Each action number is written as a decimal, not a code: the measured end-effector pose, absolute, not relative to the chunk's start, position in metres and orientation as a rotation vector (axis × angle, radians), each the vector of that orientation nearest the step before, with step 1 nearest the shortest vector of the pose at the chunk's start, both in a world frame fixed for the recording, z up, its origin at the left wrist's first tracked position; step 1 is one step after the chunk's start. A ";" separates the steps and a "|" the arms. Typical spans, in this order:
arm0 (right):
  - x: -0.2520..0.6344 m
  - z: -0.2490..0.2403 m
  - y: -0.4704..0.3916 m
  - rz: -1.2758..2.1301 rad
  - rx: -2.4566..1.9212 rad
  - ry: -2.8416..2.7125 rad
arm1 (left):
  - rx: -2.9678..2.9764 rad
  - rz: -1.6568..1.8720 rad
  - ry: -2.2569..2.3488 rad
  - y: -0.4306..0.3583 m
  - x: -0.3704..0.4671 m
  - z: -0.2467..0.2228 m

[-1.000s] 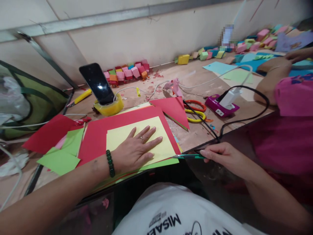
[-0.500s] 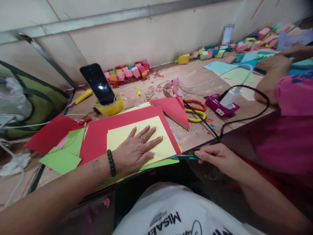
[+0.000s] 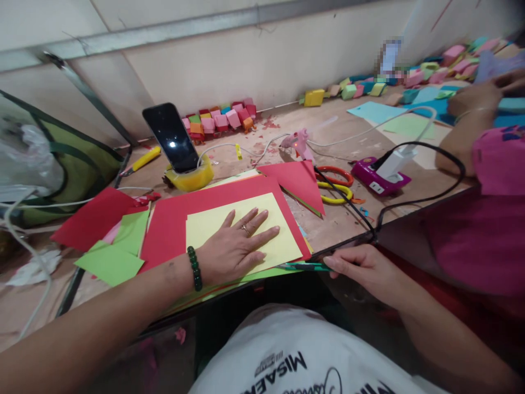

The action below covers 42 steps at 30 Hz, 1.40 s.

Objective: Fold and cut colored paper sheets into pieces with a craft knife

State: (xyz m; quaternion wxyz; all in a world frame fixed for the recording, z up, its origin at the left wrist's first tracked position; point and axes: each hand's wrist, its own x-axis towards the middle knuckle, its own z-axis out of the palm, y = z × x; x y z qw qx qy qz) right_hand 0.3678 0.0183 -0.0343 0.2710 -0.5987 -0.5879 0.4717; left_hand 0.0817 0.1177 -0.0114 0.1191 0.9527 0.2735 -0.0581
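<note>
My left hand (image 3: 238, 243) lies flat with its fingers spread on a pale yellow sheet (image 3: 205, 224), which rests on a larger red sheet (image 3: 166, 219). Green paper (image 3: 268, 273) shows beneath them along the table's front edge. My right hand (image 3: 350, 260) is closed on a green cutter (image 3: 309, 267), whose tip lies at the lower right edge of the stacked paper. A folded red sheet (image 3: 301, 183) sits just beyond the stack.
Behind the paper, a phone (image 3: 172, 137) leans in a yellow tape roll (image 3: 191, 178). Scissors (image 3: 338, 194), a pink glue gun (image 3: 299, 145) and a purple power strip (image 3: 375, 178) lie to the right. Another person's hands (image 3: 476, 101) are at far right.
The whole view has shifted slightly. The cutter in my right hand has moved a little left along the paper's front edge; my left hand remains flat on the yellow sheet.
</note>
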 end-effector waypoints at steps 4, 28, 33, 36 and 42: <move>0.360 -0.030 0.017 1.267 -1.637 -1.562 | 2.791 -0.165 0.795 0.118 0.081 -0.011; 0.372 -0.038 0.017 1.309 -1.726 -1.459 | 2.767 -0.147 0.812 0.115 0.055 -0.009; 0.377 -0.042 0.015 1.313 -1.715 -1.491 | 2.775 -0.122 0.808 0.115 0.056 -0.010; 0.375 -0.040 0.014 1.310 -1.728 -1.470 | 2.772 -0.110 0.802 0.115 0.056 -0.010; 0.366 -0.035 0.016 1.275 -1.699 -1.528 | 2.772 -0.132 0.800 0.115 0.057 -0.008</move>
